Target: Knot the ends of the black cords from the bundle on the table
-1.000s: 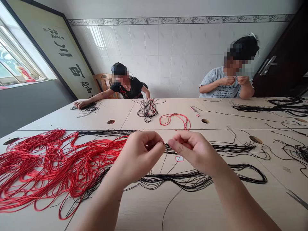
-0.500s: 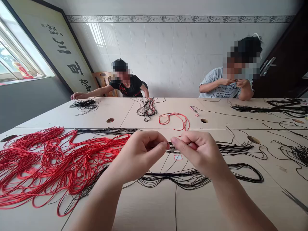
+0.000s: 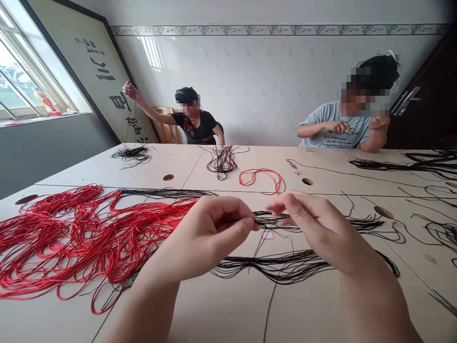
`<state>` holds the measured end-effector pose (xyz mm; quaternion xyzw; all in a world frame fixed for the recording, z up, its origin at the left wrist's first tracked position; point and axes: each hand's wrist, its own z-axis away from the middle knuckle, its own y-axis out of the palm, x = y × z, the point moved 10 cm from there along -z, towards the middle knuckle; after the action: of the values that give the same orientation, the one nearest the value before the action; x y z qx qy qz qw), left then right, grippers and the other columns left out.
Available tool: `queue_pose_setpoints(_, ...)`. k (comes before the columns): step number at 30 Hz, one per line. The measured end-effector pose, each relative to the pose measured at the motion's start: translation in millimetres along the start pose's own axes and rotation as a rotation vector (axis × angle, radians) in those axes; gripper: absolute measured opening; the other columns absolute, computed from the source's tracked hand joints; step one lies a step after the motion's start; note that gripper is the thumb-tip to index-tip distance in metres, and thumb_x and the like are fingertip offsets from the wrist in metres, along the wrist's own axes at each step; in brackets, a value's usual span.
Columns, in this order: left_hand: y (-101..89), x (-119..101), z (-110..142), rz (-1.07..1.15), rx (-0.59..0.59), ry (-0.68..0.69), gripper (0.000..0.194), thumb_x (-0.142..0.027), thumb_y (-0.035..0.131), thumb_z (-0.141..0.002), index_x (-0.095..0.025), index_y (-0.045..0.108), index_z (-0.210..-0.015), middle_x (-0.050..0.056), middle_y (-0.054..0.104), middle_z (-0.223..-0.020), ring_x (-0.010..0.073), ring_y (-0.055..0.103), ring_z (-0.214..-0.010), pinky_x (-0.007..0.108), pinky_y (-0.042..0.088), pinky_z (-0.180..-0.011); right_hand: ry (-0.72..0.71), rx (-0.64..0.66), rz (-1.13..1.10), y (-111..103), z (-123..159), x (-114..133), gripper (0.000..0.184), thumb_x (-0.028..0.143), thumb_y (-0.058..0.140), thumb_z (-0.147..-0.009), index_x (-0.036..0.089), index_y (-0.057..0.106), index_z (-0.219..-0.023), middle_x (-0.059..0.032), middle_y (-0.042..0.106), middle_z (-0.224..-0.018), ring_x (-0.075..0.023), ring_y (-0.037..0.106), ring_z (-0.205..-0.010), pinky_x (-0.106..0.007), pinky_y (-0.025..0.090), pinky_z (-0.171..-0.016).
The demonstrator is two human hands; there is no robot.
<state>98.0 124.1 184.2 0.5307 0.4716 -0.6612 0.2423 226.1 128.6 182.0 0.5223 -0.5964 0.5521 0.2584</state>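
Observation:
My left hand [image 3: 217,233] is closed in a pinch on a thin black cord [image 3: 260,245], whose ends hang down below the fingertips. Just to the right, my right hand [image 3: 317,224] is open, its fingers apart and slightly blurred, with no cord clearly between them. Under both hands lie bundles of black cords [image 3: 282,269] on the pale table [image 3: 200,309]. A small red-edged sticker [image 3: 267,235] shows between the hands. Left of my left hand spreads a big tangled heap of red cords [image 3: 121,233].
A loop of red cord [image 3: 262,170] and a small packet [image 3: 293,166] lie farther back. Scissors [image 3: 442,302] rest at the right edge. Across the table sit two people, one with an arm raised [image 3: 153,112] over a black cord pile [image 3: 132,153]. Round holes [image 3: 307,181] pierce the tabletop.
My right hand has moved away from my left and its fingers have opened. My left hand keeps its pinch. Across the table, one person's arm has risen and the other person's hands have parted.

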Motion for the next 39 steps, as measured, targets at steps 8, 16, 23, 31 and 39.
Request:
queue_pose_setpoints(8, -3.4, -8.5, 4.1, -0.005, -0.046, 0.041, 0.014, -0.026, 0.054, -0.080, -0.014, 0.060, -0.075, 0.001, 0.049, -0.064, 0.0089, 0.037, -0.055, 0.021, 0.028, -0.046, -0.040, 0.184, -0.281, 34.0, 2.5, 10.9, 0.031, 0.038, 0.039, -0.094, 0.019, 0.060, -0.082, -0.0023, 0.057, -0.079, -0.0151, 0.052, -0.079, -0.027, 0.042, -0.077)
queue_pose_setpoints(16, -5.7, -7.8, 7.3, -0.025, -0.068, 0.073, 0.019, -0.030, 0.052, -0.084, -0.016, 0.057, -0.073, 0.000, 0.045, -0.064, 0.0095, 0.037, -0.059, 0.022, 0.032, -0.051, -0.015, 0.165, -0.281, 28.6, 6.7, 12.6, 0.015, 0.032, 0.050, -0.089, 0.020, 0.060, -0.088, -0.0013, 0.059, -0.080, -0.0126, 0.054, -0.080, -0.022, 0.044, -0.073)
queue_pose_setpoints(23, -3.2, -9.4, 7.3, -0.012, -0.050, 0.083, 0.017, -0.029, 0.051, -0.084, -0.015, 0.057, -0.075, 0.000, 0.045, -0.064, 0.0093, 0.036, -0.057, 0.021, 0.030, -0.048, -0.018, 0.128, -0.236, 24.9, 8.6, 17.6, 0.013, 0.027, 0.051, -0.087, 0.018, 0.059, -0.082, -0.0021, 0.059, -0.077, -0.0131, 0.055, -0.077, -0.022, 0.045, -0.071)
queue_pose_setpoints(31, 3.8, -10.9, 5.3, -0.019, 0.007, 0.109, 0.018, -0.029, 0.048, -0.086, -0.015, 0.060, -0.084, -0.003, 0.041, -0.060, 0.0080, 0.031, -0.053, 0.022, 0.026, -0.046, -0.052, 0.101, -0.226, 22.2, 9.1, 17.9, 0.012, 0.024, 0.051, -0.087, 0.018, 0.055, -0.076, 0.0003, 0.053, -0.072, -0.0101, 0.049, -0.070, -0.020, 0.041, -0.064)
queue_pose_setpoints(39, 8.3, -13.7, 4.7, -0.120, 0.033, 0.137, 0.019, -0.027, 0.048, -0.086, -0.015, 0.057, -0.076, 0.001, 0.050, -0.067, 0.0110, 0.043, -0.063, 0.024, 0.036, -0.058, -0.077, 0.162, -0.251, 30.0, 9.2, 18.1, 0.013, 0.024, 0.049, -0.089, 0.018, 0.054, -0.078, 0.0008, 0.052, -0.074, -0.0101, 0.047, -0.071, -0.020, 0.040, -0.066)
